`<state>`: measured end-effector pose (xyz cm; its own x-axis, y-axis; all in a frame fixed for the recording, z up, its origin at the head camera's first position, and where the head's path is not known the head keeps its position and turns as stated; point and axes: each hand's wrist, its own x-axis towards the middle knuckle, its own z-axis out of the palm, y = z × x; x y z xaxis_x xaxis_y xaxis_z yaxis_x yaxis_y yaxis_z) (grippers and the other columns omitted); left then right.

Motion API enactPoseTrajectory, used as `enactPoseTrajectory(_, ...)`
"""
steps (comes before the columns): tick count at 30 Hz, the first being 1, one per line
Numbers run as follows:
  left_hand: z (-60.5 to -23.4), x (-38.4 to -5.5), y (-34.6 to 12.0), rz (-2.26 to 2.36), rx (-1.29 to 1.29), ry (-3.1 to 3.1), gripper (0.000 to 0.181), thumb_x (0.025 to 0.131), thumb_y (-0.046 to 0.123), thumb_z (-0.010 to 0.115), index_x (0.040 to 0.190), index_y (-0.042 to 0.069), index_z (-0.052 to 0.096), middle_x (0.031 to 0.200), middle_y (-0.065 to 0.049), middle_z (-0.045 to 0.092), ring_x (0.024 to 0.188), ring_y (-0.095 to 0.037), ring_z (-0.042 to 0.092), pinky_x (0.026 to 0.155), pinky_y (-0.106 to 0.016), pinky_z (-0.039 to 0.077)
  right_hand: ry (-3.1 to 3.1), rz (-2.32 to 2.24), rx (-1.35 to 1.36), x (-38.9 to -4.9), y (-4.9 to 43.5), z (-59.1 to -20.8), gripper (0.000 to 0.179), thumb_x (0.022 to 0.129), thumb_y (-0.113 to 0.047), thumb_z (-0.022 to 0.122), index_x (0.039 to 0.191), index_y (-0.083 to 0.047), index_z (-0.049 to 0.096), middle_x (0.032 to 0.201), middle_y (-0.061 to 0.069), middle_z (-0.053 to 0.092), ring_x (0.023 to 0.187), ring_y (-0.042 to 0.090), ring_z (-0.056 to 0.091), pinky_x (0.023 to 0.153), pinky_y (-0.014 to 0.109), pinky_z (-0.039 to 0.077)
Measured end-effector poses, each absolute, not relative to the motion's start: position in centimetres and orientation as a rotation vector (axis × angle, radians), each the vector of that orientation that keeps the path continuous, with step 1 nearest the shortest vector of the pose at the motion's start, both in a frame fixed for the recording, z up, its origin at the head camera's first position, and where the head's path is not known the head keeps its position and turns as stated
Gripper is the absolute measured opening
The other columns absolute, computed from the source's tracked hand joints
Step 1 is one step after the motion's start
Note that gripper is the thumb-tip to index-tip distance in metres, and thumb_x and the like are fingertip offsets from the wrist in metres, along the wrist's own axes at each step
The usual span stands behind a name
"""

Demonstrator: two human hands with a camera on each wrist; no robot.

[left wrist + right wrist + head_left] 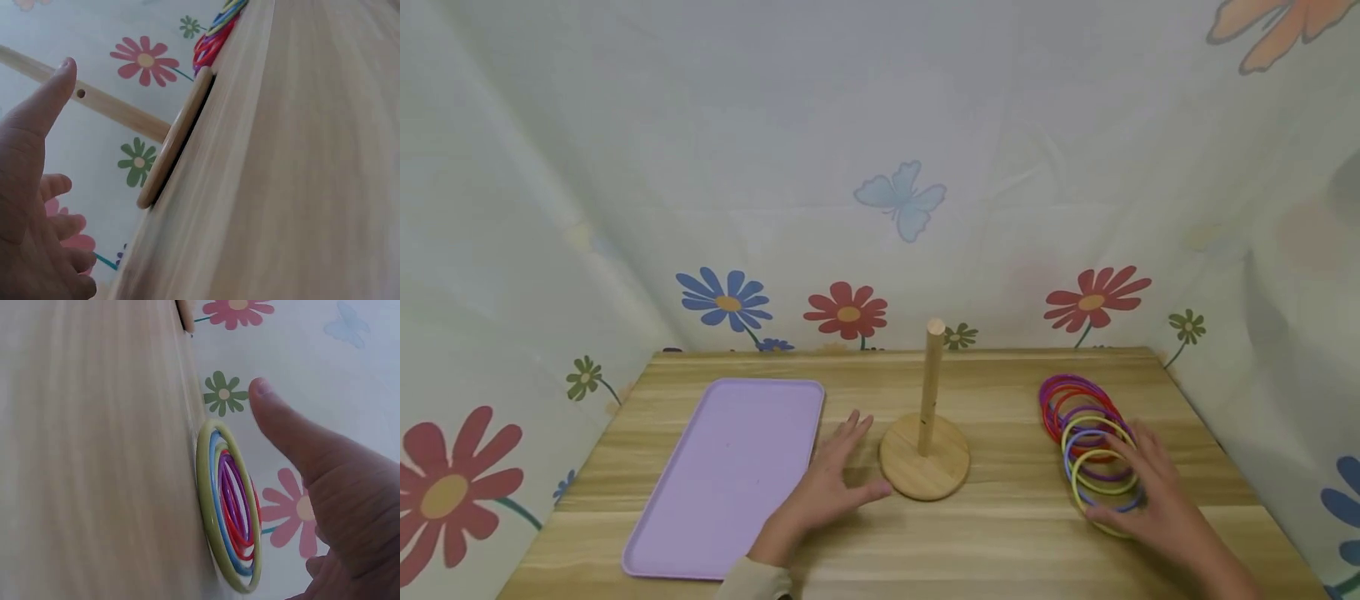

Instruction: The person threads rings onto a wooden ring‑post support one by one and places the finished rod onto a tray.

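Between the two hands stands a wooden peg (931, 387) on a round wooden base (906, 467). My left hand (823, 487) hovers left of that base, fingers spread and holding nothing; its thumb points toward the base's edge. Overlapping plastic rings (1077, 450) in red, purple, blue and yellow-green lie in a slanting row at the right. Over the near end of this row is my right hand (1161, 504), thumb and fingers apart. In the right wrist view the thumb (284, 422) stays clear of the nearest yellow-green ring (206, 494); the other fingers are mostly hidden.
A flat purple tray (730, 467) with a low rim lies on the left of the wooden table (1000, 542), partly behind the left hand. Cloth (775, 167) printed with flowers and butterflies hangs behind the table and along both sides.
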<state>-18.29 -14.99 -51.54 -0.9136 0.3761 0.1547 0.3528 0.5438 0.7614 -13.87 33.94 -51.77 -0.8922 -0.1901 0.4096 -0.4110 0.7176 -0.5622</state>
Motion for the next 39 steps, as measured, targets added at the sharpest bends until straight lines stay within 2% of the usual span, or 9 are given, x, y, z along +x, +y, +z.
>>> enactPoseTrajectory(5, -51.5, -18.7, -13.9, 1.405, 0.654, 2.664, 0.1, 0.087, 0.049, 0.085, 0.167, 0.02, 0.032, 0.175, -0.012, 0.016, 0.16, -0.043, 0.014, 0.123, -0.07, 0.02, -2.651, 0.985, 0.427, -13.4, 34.7, -51.8, 0.097, 0.065, -0.023, 0.102, 0.147, -0.001, 0.055, 0.166, 0.039, 0.019, 0.15, 0.067, 0.005, 0.112, 0.087, 0.003)
enactPoseTrajectory(9, -51.5, -19.2, -13.1, 1.433, 0.639, 2.634, 0.099, 0.089, 0.048, 0.084, 0.167, 0.018, 0.032, 0.175, -0.011, 0.015, 0.16, -0.039, 0.016, 0.124, -0.067, 0.021, -2.726, 0.997, 0.371, -13.0, 35.1, -51.8, 0.089, 0.071, -0.027, 0.099, 0.144, -0.001, 0.056, 0.163, 0.044, 0.017, 0.15, 0.067, 0.004, 0.11, 0.089, 0.006)
enactPoseTrajectory(13, -51.4, -19.7, -12.4, 1.444, 0.616, 2.6, 0.1, 0.089, 0.05, 0.083, 0.168, 0.017, 0.031, 0.176, -0.012, 0.014, 0.16, -0.036, 0.016, 0.124, -0.066, 0.023, -2.746, 1.005, 0.362, -12.7, 35.5, -52.1, 0.085, 0.071, -0.028, 0.099, 0.141, 0.0, 0.058, 0.163, 0.044, 0.019, 0.149, 0.068, 0.007, 0.108, 0.089, 0.009)
enactPoseTrajectory(18, -51.7, -20.2, -11.7, 1.443, 0.576, 2.602, 0.101, 0.088, 0.053, 0.083, 0.167, 0.017, 0.032, 0.176, -0.013, 0.016, 0.16, -0.036, 0.018, 0.124, -0.065, 0.025, -2.76, 1.011, 0.355, -12.4, 36.1, -52.3, 0.067, 0.068, -0.028, 0.101, 0.121, -0.006, 0.066, 0.16, 0.039, 0.031, 0.14, 0.071, 0.026, 0.098, 0.09, 0.026)
enactPoseTrajectory(23, -52.0, -20.7, -11.3, 1.445, 0.584, 2.613, 0.104, 0.086, 0.052, 0.086, 0.167, 0.013, 0.033, 0.174, -0.018, 0.017, 0.159, -0.039, 0.02, 0.124, -0.063, 0.026, -2.839, 0.996, 0.296, -11.9, 36.9, -52.3, 0.049, 0.069, -0.029, 0.1, 0.098, -0.014, 0.064, 0.152, 0.04, 0.042, 0.132, 0.069, 0.04, 0.095, 0.084, 0.038)
enactPoseTrajectory(27, -52.6, -21.1, -10.9, 1.435, 0.591, 2.612, 0.106, 0.084, 0.051, 0.087, 0.166, 0.012, 0.033, 0.174, -0.019, 0.017, 0.158, -0.043, 0.018, 0.125, -0.065, 0.021, -2.928, 0.959, 0.236, -11.8, 37.3, -52.3, 0.041, 0.072, -0.035, 0.098, 0.091, -0.019, 0.065, 0.148, 0.039, 0.046, 0.129, 0.067, 0.044, 0.093, 0.081, 0.042)
enactPoseTrajectory(32, -53.4, -21.2, -10.4, 1.329, 0.624, 2.646, 0.112, 0.082, 0.055, 0.087, 0.165, 0.004, 0.032, 0.173, -0.021, 0.019, 0.159, -0.045, 0.013, 0.128, -0.064, 0.009, -3.057, 0.993, 0.101, -11.8, 37.6, -52.3, 0.04, 0.075, -0.045, 0.094, 0.09, -0.019, 0.068, 0.15, 0.04, 0.044, 0.132, 0.067, 0.041, 0.098, 0.083, 0.038)
enactPoseTrajectory(36, -53.8, -21.1, -10.2, 1.214, 0.637, 2.702, 0.118, 0.079, 0.062, 0.087, 0.164, 0.001, 0.032, 0.172, -0.021, 0.022, 0.161, -0.038, 0.014, 0.131, -0.056, 0.006, -3.083, 1.049, 0.038, -11.6, 37.9, -52.4, 0.041, 0.077, -0.044, 0.094, 0.092, -0.016, 0.068, 0.151, 0.041, 0.042, 0.134, 0.068, 0.039, 0.101, 0.081, 0.038)
enactPoseTrajectory(39, -53.9, -21.0, -10.2, 1.191, 0.646, 2.72, 0.118, 0.079, 0.061, 0.087, 0.163, -0.002, 0.032, 0.172, -0.022, 0.023, 0.161, -0.038, 0.015, 0.131, -0.055, 0.007, -3.065, 1.091, 0.045, -11.3, 38.2, -52.5, 0.04, 0.077, -0.041, 0.095, 0.094, -0.015, 0.07, 0.151, 0.042, 0.043, 0.135, 0.067, 0.039, 0.102, 0.079, 0.039)
